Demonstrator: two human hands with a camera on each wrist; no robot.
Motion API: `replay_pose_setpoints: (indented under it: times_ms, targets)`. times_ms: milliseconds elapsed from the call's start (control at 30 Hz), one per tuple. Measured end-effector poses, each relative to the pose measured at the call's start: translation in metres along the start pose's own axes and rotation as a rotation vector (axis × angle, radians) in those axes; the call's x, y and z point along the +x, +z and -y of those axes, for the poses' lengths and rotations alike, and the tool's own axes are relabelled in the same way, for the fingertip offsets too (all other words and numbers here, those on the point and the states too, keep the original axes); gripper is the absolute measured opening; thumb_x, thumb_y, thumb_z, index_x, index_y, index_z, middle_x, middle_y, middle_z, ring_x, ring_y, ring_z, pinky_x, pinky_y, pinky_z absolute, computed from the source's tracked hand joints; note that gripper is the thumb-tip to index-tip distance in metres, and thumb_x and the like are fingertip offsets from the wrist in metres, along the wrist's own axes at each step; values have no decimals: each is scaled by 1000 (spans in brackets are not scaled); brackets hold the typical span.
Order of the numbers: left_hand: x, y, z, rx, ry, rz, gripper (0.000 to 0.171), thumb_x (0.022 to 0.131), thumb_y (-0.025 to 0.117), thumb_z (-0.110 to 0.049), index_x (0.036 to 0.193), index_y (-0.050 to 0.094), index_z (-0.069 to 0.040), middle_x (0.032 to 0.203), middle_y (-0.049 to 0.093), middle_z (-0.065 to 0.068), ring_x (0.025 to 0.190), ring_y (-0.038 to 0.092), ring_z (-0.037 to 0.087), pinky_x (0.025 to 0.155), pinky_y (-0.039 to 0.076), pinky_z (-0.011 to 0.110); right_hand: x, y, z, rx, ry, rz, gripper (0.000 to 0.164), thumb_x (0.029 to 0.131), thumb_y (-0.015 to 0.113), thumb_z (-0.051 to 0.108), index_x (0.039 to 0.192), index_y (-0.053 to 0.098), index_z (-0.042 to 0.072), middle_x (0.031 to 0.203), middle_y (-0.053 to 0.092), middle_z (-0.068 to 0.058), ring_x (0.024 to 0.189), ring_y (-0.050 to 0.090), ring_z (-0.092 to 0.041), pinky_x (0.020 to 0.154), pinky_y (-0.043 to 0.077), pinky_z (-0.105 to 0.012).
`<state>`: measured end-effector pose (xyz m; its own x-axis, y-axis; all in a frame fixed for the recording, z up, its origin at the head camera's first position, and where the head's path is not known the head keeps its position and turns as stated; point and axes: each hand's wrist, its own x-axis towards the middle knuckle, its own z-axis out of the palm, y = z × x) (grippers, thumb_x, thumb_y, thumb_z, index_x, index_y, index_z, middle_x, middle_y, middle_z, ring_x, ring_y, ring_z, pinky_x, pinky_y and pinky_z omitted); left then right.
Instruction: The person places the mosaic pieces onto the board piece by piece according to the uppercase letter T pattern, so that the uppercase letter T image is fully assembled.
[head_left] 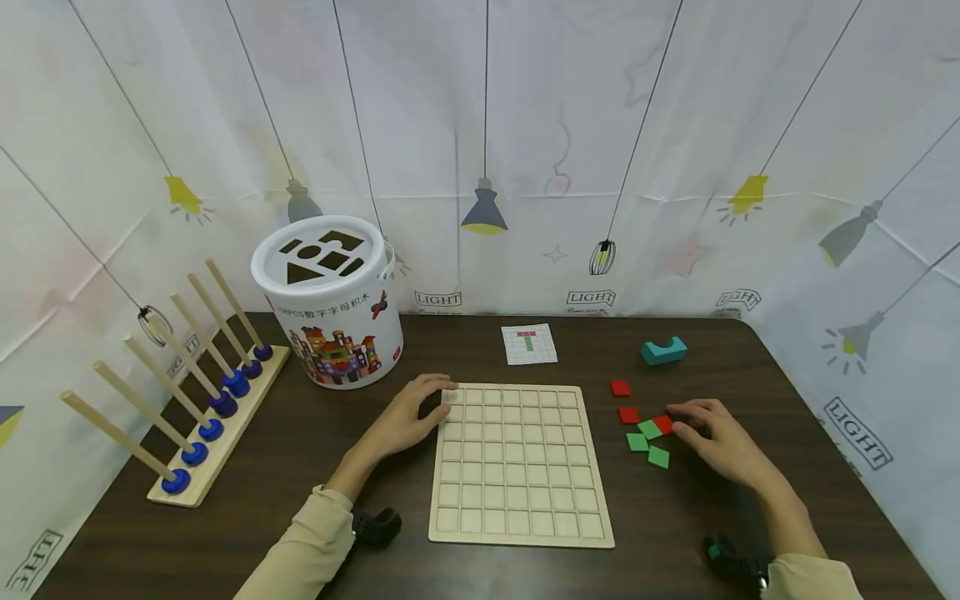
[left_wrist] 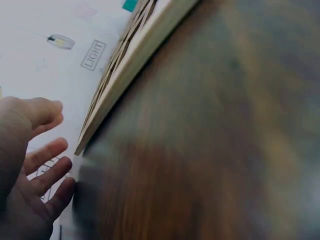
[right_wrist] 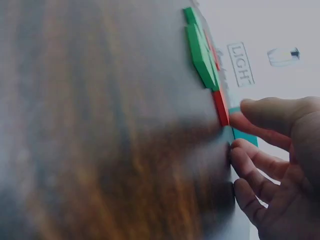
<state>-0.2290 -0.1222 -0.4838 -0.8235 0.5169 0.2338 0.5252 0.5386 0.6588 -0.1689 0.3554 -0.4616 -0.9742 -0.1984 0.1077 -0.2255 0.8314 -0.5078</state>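
Observation:
A pale wooden grid board (head_left: 517,467) lies on the table in the head view. At its far left corner is my left hand (head_left: 408,417), fingers stretched toward the edge and thumb apart from them. The left wrist view shows that hand (left_wrist: 37,170) beside the board's thin side (left_wrist: 135,75). To the right of the board, my right hand (head_left: 716,442) has its index finger and thumb right at a red square tile (head_left: 662,424). Several green tiles (head_left: 637,442) lie against or near it, and two more red tiles (head_left: 620,388) lie farther back.
Behind the board is a pattern card (head_left: 529,344) with a red and green T. A teal arched block (head_left: 663,352) stands at the back right. On the left are a white block bucket (head_left: 330,308) and a peg rack (head_left: 217,433) with blue rings.

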Motion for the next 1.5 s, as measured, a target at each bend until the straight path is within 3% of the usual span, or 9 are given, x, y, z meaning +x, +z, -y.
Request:
replay_pose_setpoints:
  times_ms: [133,267,533,733,1000,1200,1500]
  targets:
    - [7,6,5,-33,16,-18,36,96,56,-25,130,55,-13,139,46,9,131,43,29,105,36,52,-2,-1,-6,4,5,-9,36,97,53,23,126,58,3,116,49,-19,89,48,-17,68,40,-28]
    - [11,9,9,-67,23,-32,34,95,58,-22,127,57,-12,136,49,11,128,44,29,105,36,53,-5,1,-8,9,39,-14,36,97,54,28,126,60,7,114,52,-14,86,45,-9,69,41,-25]
    - [11,12,19,-21,33,-45,23,94,58,-24,115,66,-16,134,52,8,126,46,30,103,35,54,-2,4,-5,10,57,-26,35,95,57,26,124,61,8,112,53,-13,89,47,-15,71,41,-27]
    - [10,10,23,-19,51,-34,25,94,59,-28,116,65,-18,137,49,7,128,43,30,105,31,57,2,6,-5,2,81,-34,33,94,58,26,121,62,8,111,53,-14,87,49,-17,70,42,-28]
    - [7,10,24,-30,35,-16,24,95,58,-27,116,65,-20,139,48,5,129,42,29,107,29,59,0,9,-6,6,-10,-54,37,92,61,18,127,59,6,114,46,-18,90,43,-18,67,39,-25]
    - [6,10,23,-10,61,-40,22,94,59,-23,115,66,-18,138,49,7,127,44,31,104,31,59,1,9,-5,19,52,-52,31,92,62,22,117,61,5,118,43,-23,93,50,-26,71,42,-34]
    - [6,15,23,33,71,-65,21,93,61,-22,112,68,-20,137,50,8,124,46,30,100,35,56,2,9,-6,97,127,-127,25,93,60,26,106,57,5,96,64,-10,76,50,8,64,43,-18]
